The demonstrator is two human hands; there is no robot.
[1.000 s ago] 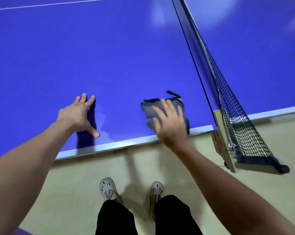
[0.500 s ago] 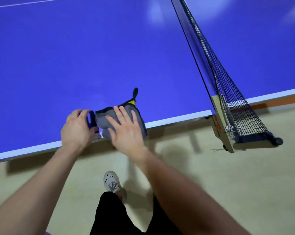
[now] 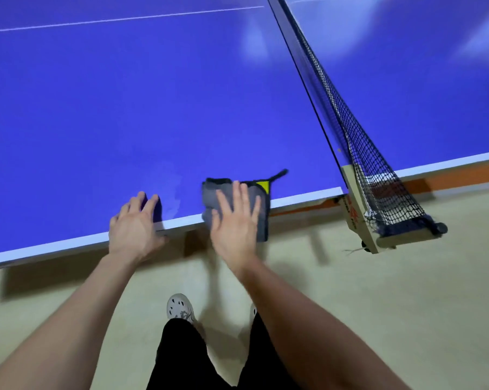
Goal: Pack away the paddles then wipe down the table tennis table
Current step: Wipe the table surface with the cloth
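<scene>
Hands on the table tennis table [image 3: 153,94], cloth under the right one.
Furthest left of the net [image 3: 372,164], I see the left hand [image 3: 133,229] laid over the table's white side line, its fingers straight and slightly apart on the blue top, gripping nothing. Nearer the net, the right hand [image 3: 236,223] lies flat with fingers spread and presses down on the folded grey cloth [image 3: 211,192] without pinching it. From my feed the cloth straddles that same edge left of the net, part on the blue surface and part hanging over the floor, with its yellow corner tag and dark loop on the side toward the net. The net's post clamp [image 3: 355,218] sits on the table edge, well apart from the cloth.
</scene>
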